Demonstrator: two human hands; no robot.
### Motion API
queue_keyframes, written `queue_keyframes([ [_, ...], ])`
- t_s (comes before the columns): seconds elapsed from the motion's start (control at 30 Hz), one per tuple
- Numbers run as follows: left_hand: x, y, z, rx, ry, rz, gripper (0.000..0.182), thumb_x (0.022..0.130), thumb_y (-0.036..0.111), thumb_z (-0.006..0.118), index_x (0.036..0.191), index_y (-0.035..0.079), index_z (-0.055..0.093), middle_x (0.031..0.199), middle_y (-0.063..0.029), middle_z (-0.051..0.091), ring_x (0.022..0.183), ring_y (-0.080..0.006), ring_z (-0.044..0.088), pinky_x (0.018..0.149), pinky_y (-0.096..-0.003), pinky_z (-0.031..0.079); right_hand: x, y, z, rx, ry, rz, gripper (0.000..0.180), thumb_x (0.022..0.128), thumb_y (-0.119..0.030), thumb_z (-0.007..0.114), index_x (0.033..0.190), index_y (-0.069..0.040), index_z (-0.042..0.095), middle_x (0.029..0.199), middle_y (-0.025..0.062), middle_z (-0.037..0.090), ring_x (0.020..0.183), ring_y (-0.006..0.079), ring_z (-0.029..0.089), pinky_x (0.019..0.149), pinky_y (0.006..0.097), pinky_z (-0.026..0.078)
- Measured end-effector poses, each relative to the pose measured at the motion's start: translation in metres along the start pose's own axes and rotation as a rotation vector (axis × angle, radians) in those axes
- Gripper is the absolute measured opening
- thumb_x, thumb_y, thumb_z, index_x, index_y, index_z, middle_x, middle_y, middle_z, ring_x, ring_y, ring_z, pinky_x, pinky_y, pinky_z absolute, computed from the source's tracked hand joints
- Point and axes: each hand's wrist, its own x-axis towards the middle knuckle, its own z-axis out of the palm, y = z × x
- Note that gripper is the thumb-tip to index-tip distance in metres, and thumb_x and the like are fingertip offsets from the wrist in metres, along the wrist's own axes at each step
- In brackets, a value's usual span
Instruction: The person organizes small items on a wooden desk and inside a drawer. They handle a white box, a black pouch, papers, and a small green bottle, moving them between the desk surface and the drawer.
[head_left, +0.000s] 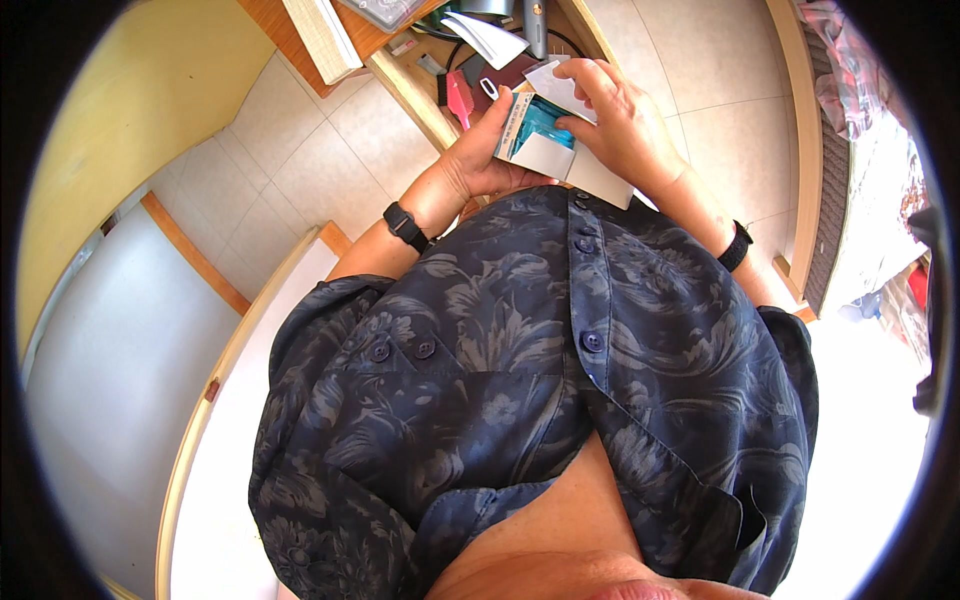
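My left hand (484, 154) grips a small white cardboard box (544, 154) with its flaps open, the thumb on its printed side. Inside the box lie teal plastic packets (541, 121). My right hand (626, 120) is at the box's right side, its thumb at the packets and its fingers bent over a white flap; whether it pinches anything cannot be told. The box is held just in front of my shirt, over the near end of an open wooden drawer (409, 90).
In the drawer lie a pink brush (459, 97), a folded white paper (491, 41), a grey handheld device (535, 30) and black cables. A wooden tabletop (300, 45) stands at the upper left. A wood-framed seat or bed (806, 150) borders the right.
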Motion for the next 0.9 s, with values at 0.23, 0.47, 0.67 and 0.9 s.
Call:
queue_keyframes([
  [0.23, 0.004, 0.002, -0.008, -0.113, -0.087, -0.007, 0.076, 0.093, 0.075, 0.022, 0.138, 0.020, 0.048, 0.132, -0.0108, 0.056, 0.116, -0.0342, 0.058, 0.091, -0.0533, 0.051, -0.008, -0.001, -0.008, -0.157, -0.086, -0.306, 0.013, 0.078, -0.003, 0.064, 0.087, -0.011, 0.068, 0.108, 0.0070, 0.059, 0.100, 0.0276, 0.057, 0.088, 0.0364, 0.049],
  [0.47, 0.006, 0.003, -0.002, 0.040, 0.014, 0.085, 0.072, 0.093, 0.073, 0.025, 0.136, 0.019, 0.048, 0.127, -0.0094, 0.060, 0.112, -0.0303, 0.061, 0.089, -0.0545, 0.054, -0.011, 0.000, 0.005, -0.212, 0.035, -0.119, 0.013, 0.074, -0.010, 0.071, 0.087, -0.009, 0.070, 0.110, 0.0085, 0.057, 0.104, 0.0287, 0.055, 0.091, 0.0389, 0.049],
  [0.67, 0.007, 0.000, 0.003, 0.032, -0.018, 0.126, 0.073, 0.094, 0.072, 0.023, 0.136, 0.018, 0.048, 0.128, -0.0084, 0.059, 0.113, -0.0288, 0.061, 0.089, -0.0531, 0.054, -0.009, 0.004, 0.006, -0.025, -0.006, -0.082, 0.018, 0.071, -0.011, 0.075, 0.088, -0.009, 0.070, 0.106, 0.0085, 0.056, 0.101, 0.0286, 0.056, 0.089, 0.0385, 0.050],
  [0.9, 0.007, 0.003, 0.003, 0.064, -0.019, 0.158, 0.073, 0.095, 0.072, 0.021, 0.135, 0.018, 0.048, 0.127, -0.0073, 0.059, 0.114, -0.0275, 0.061, 0.088, -0.0519, 0.055, -0.010, 0.002, 0.004, -0.061, -0.023, -0.079, 0.015, 0.074, -0.011, 0.071, 0.088, -0.006, 0.071, 0.104, 0.0091, 0.058, 0.101, 0.0285, 0.057, 0.088, 0.0377, 0.050],
])
